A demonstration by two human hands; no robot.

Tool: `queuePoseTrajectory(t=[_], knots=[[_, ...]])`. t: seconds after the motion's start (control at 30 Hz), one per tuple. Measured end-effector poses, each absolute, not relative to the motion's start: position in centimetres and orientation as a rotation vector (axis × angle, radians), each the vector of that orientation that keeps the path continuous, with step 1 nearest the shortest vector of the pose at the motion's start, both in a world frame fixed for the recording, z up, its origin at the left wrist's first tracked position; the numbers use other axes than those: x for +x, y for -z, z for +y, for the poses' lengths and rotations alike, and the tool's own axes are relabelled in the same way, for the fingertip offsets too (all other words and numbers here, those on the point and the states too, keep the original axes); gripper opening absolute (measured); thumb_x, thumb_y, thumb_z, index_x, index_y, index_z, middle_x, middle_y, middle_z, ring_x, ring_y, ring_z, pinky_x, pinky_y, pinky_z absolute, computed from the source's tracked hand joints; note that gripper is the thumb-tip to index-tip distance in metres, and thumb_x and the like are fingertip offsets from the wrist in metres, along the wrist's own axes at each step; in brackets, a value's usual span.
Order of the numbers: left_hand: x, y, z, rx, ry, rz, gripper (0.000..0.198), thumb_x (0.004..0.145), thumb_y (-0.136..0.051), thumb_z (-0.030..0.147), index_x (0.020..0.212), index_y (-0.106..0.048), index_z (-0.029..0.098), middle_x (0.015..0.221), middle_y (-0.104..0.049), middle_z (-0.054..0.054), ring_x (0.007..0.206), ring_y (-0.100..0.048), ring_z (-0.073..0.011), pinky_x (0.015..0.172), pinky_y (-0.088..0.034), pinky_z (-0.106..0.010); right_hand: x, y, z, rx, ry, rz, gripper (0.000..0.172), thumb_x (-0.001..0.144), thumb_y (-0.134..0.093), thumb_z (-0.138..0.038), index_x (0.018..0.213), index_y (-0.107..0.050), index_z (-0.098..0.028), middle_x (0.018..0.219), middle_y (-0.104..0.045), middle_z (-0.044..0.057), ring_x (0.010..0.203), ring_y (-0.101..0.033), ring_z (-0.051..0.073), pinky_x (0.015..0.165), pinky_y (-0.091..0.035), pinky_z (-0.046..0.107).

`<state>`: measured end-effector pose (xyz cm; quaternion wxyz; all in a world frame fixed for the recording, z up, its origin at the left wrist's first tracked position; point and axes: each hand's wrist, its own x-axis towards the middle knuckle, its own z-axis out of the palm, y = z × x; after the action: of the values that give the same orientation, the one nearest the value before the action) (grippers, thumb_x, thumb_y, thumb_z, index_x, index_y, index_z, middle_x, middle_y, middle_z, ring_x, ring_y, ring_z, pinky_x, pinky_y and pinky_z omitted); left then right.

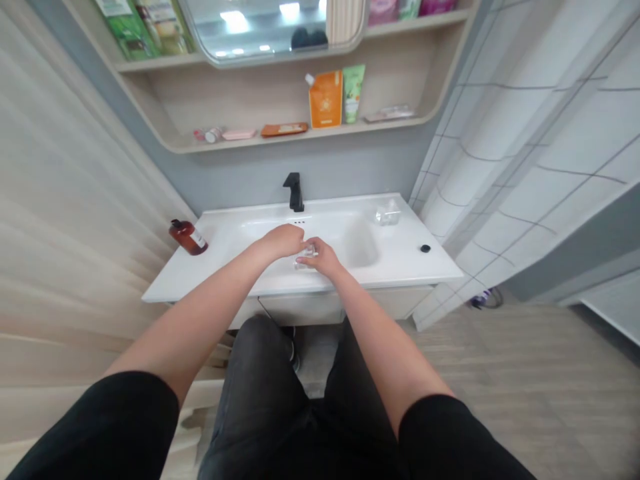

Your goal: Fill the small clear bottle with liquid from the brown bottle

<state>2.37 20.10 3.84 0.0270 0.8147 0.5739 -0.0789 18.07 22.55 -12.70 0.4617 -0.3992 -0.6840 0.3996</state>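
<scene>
Both my hands meet over the basin of a white sink, just in front of a black tap. My left hand is curled, knuckles up, fingers closed. My right hand is closed around a small clear object, too small to name; the left fingertips touch it as well. Both forearms reach forward from black sleeves.
An amber pump bottle stands on the sink's left corner, a clear container at the back right and a small black cap near the right edge. A shelf above holds an orange pouch, a green tube and flat packets. Tiled wall stands right.
</scene>
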Motion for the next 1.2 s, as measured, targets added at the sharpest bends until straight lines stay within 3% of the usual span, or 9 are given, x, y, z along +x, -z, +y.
queuePoseTrajectory(t=[0.1, 0.2, 0.33, 0.43, 0.57, 0.67, 0.83, 1.0, 1.2], knots=[[2.0, -3.6, 20.3, 2.642, 0.262, 1.614, 0.041, 0.089, -0.072, 0.039, 0.127, -0.076, 0.024, 0.126, -0.08, -0.013, 0.116, -0.074, -0.0323, 0.095, -0.054, -0.036, 18.0, 13.0, 22.7, -0.946, -1.03, -1.675, 0.072, 0.063, -0.095, -0.065, 0.116, -0.066, -0.026, 0.097, -0.074, -0.001, 0.09, -0.067, 0.024, 0.083, -0.056, 0.037], [1.7, -3.5, 20.3, 2.625, 0.25, 1.585, 0.053, 0.083, -0.079, 0.046, 0.132, -0.074, 0.027, 0.128, -0.08, -0.011, 0.114, -0.075, -0.032, 0.094, -0.055, -0.036, 17.9, 13.1, 22.7, -0.949, -1.039, -1.664, 0.074, 0.062, -0.095, -0.065, 0.118, -0.066, -0.026, 0.099, -0.074, -0.001, 0.091, -0.068, 0.024, 0.083, -0.056, 0.036], [1.8, -3.2, 20.2, 2.525, 0.235, 1.751, 0.053, 0.095, -0.064, 0.06, 0.129, -0.078, 0.021, 0.124, -0.081, -0.015, 0.112, -0.076, -0.0332, 0.095, -0.056, -0.038, 18.1, 12.7, 22.5, -0.976, -0.98, -1.711, 0.073, 0.061, -0.096, -0.066, 0.113, -0.067, -0.025, 0.096, -0.073, -0.001, 0.091, -0.066, 0.023, 0.085, -0.053, 0.035], [2.1, -3.1, 20.2, 2.572, 0.342, 1.762, 0.045, 0.101, -0.059, 0.051, 0.116, -0.083, 0.016, 0.118, -0.082, -0.019, 0.114, -0.076, -0.0342, 0.096, -0.055, -0.038, 18.2, 12.4, 22.2, -0.977, -0.961, -1.743, 0.072, 0.06, -0.097, -0.068, 0.11, -0.066, -0.025, 0.096, -0.072, -0.001, 0.089, -0.065, 0.023, 0.085, -0.052, 0.035], [2.2, -3.3, 20.2, 2.665, 0.39, 1.648, 0.034, 0.098, -0.064, 0.039, 0.117, -0.082, 0.018, 0.117, -0.083, -0.016, 0.114, -0.076, -0.032, 0.097, -0.055, -0.037, 18.1, 12.2, 21.9, -0.969, -0.978, -1.75, 0.075, 0.059, -0.097, -0.067, 0.112, -0.066, -0.025, 0.097, -0.073, -0.001, 0.088, -0.065, 0.023, 0.084, -0.051, 0.035], [1.2, -2.6, 19.6, 2.623, 0.192, 1.684, 0.034, 0.099, -0.063, 0.042, 0.121, -0.08, 0.022, 0.12, -0.083, -0.012, 0.116, -0.075, -0.0305, 0.098, -0.055, -0.036, 18.1, 12.2, 21.9, -0.972, -0.993, -1.732, 0.075, 0.06, -0.097, -0.067, 0.114, -0.066, -0.026, 0.097, -0.072, -0.001, 0.089, -0.065, 0.023, 0.083, -0.051, 0.034], [-5.1, 2.1, 16.9, 2.184, -0.421, 1.983, 0.058, 0.11, -0.042, 0.06, 0.153, -0.061, 0.027, 0.141, -0.077, -0.009, 0.115, -0.075, -0.0238, 0.1, -0.056, -0.033, 18.1, 12.4, 22.2, -1.096, -0.925, -1.726, 0.074, 0.06, -0.096, -0.069, 0.111, -0.065, -0.026, 0.096, -0.072, -0.001, 0.089, -0.065, 0.023, 0.082, -0.052, 0.034], [-11.6, 7.9, 14.8, 1.942, -0.054, 2.192, 0.064, 0.107, -0.036, 0.067, 0.137, -0.072, 0.023, 0.149, -0.073, -0.013, 0.135, -0.068, -0.0331, 0.111, -0.052, -0.04, 18.0, 12.7, 22.3, -1.235, -0.84, -1.697, 0.069, 0.062, -0.095, -0.068, 0.108, -0.064, -0.027, 0.106, -0.075, 0.003, 0.098, -0.069, 0.027, 0.086, -0.053, 0.037], [-12.5, 9.1, 14.5, 1.881, 0.055, 2.161, 0.07, 0.105, -0.03, 0.073, 0.136, -0.075, 0.029, 0.142, -0.077, -0.012, 0.131, -0.071, -0.0372, 0.103, -0.054, -0.044, 18.7, 12.0, 22.1, -1.418, -0.633, -1.491, 0.067, 0.066, -0.093, -0.07, 0.107, -0.061, -0.027, 0.109, -0.075, 0.008, 0.106, -0.072, 0.033, 0.092, -0.056, 0.043]])
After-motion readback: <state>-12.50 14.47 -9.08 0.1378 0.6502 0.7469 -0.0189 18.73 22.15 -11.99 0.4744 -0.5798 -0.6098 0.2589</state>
